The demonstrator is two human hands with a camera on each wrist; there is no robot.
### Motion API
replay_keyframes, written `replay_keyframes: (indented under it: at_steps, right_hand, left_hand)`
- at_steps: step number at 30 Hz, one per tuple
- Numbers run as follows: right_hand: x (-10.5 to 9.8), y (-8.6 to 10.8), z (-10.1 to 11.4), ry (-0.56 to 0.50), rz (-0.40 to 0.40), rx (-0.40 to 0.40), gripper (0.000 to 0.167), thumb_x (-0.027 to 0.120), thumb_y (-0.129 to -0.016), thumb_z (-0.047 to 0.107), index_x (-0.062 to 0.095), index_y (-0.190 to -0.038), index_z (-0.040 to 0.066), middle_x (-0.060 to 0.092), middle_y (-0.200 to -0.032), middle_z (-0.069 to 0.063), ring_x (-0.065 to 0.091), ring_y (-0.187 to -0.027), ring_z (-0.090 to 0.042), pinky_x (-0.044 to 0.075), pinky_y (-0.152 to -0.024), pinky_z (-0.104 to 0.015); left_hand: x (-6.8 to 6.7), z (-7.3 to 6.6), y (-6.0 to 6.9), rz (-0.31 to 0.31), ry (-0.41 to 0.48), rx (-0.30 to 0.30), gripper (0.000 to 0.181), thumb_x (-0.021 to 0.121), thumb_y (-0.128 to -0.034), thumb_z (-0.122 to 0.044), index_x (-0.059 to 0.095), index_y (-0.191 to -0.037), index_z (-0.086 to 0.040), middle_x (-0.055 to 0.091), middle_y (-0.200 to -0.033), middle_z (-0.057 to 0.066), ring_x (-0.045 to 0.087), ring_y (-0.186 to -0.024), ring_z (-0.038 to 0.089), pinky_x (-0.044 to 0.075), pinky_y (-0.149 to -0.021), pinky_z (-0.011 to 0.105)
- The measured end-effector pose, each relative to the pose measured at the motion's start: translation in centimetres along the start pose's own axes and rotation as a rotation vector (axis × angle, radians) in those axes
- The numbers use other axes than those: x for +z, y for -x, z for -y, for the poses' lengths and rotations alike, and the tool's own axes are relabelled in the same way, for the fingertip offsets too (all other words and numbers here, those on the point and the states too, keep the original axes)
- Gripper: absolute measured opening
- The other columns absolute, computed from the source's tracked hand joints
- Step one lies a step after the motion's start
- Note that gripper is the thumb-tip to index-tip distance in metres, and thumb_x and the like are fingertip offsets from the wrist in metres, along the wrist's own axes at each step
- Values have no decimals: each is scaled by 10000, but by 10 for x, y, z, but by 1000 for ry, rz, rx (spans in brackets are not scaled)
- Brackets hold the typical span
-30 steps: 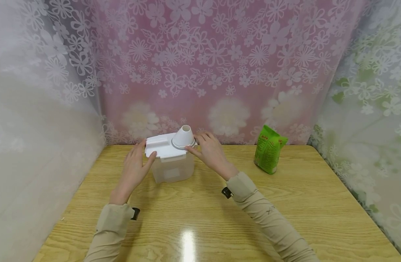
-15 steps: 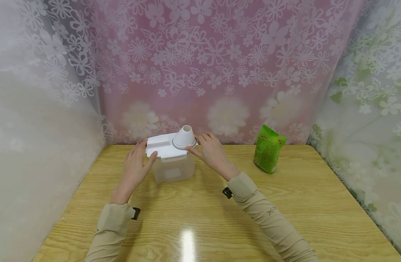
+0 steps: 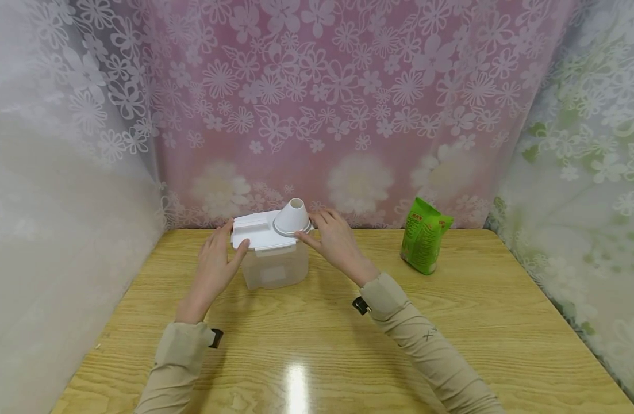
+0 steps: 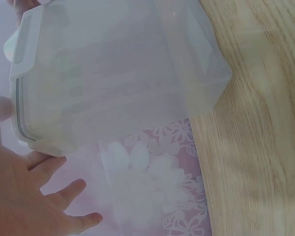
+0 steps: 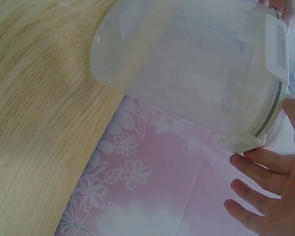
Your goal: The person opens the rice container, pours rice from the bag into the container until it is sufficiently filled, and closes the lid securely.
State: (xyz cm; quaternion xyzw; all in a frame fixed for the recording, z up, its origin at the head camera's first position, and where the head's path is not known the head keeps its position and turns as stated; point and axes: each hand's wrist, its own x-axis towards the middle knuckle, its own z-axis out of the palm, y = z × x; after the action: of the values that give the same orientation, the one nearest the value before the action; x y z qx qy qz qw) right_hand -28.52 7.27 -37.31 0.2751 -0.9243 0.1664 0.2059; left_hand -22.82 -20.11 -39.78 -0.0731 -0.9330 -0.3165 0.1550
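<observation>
A clear plastic storage container [image 3: 275,269] with a white lid [image 3: 257,234] stands upright on the table towards the back. A white cone-shaped cup [image 3: 291,218] sits on the lid's right part, its narrow hollow end upward. My left hand [image 3: 213,264] holds the lid's left end, thumb on the top near the front edge, index finger at the end latch [image 4: 48,147]. At the right end, my right hand [image 3: 339,245] holds the lid with its thumb near the cup's base and index finger by the latch [image 5: 243,142]. The other fingers of both hands are spread off the container.
A green printed bag [image 3: 425,237] stands upright on the wooden table [image 3: 317,328], right of the container. A pink flowered curtain [image 3: 322,115] hangs behind the table's back edge. Pale curtains [image 3: 591,190] flank both sides.
The container and both hands have shifted very slightly to the right. Their grip looks the same, and the green bag stands as before.
</observation>
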Motion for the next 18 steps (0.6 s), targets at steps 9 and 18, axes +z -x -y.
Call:
replay_keyframes:
  at_steps: [9, 18]
  right_hand:
    - [-3, 1, 0, 1, -4, -8, 597, 629, -971, 494, 631, -1335, 20, 648, -1331, -141, 515, -1323, -340, 398, -1133, -463]
    - [-4, 4, 0, -3, -23, -14, 591, 648, -962, 481, 640, -1316, 8, 646, -1323, -170, 522, -1310, -365, 409, -1121, -481]
  left_hand:
    - [1, 0, 0, 3, -2, 11, 736, 474, -1055, -467, 229, -1613, -54, 311, -1611, 236, 229, -1490, 463, 148, -1182, 663]
    - [1, -2, -1, 25, 0, 12, 742, 462, -1058, -478, 218, -1615, -53, 288, -1629, 210, 205, -1501, 452, 130, -1180, 674]
